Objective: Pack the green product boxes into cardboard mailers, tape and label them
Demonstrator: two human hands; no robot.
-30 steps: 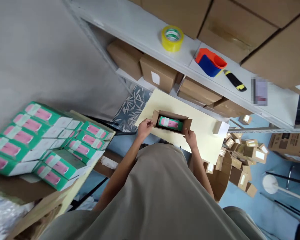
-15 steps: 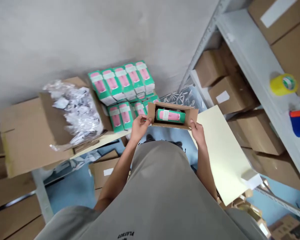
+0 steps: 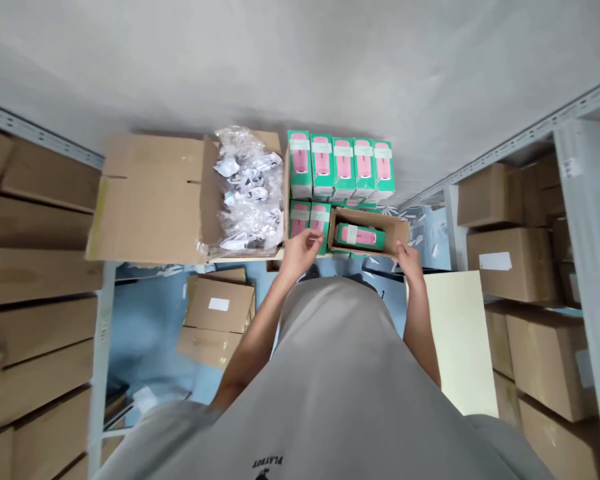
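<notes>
My right hand (image 3: 410, 261) grips the right end of a small open cardboard box (image 3: 397, 231), thumb at its rim. Inside lies a green box with a pink picture and a pale strip (image 3: 361, 237), on its side. My left hand (image 3: 301, 255) is off the cardboard, a little left of it, with thumb and fingers slightly apart and nothing visible between them. Its fingertips are in front of the lower green-and-pink boxes (image 3: 300, 219), and I cannot tell if they touch. Behind stands an upper row of the same boxes (image 3: 343, 163).
Left of the green boxes, a large open carton (image 3: 210, 193) holds clear plastic bags with white papers (image 3: 253, 193). Shelves of brown cartons stand at left (image 3: 40, 280) and right (image 3: 513, 263). A pale yellow board (image 3: 460, 333) lies at my right. Flattened cardboard (image 3: 215, 313) is below the table.
The view has turned left, so the table appears further right. The cardboard box is now in front of the green boxes. My left hand has let go of it; my right hand still holds on.
</notes>
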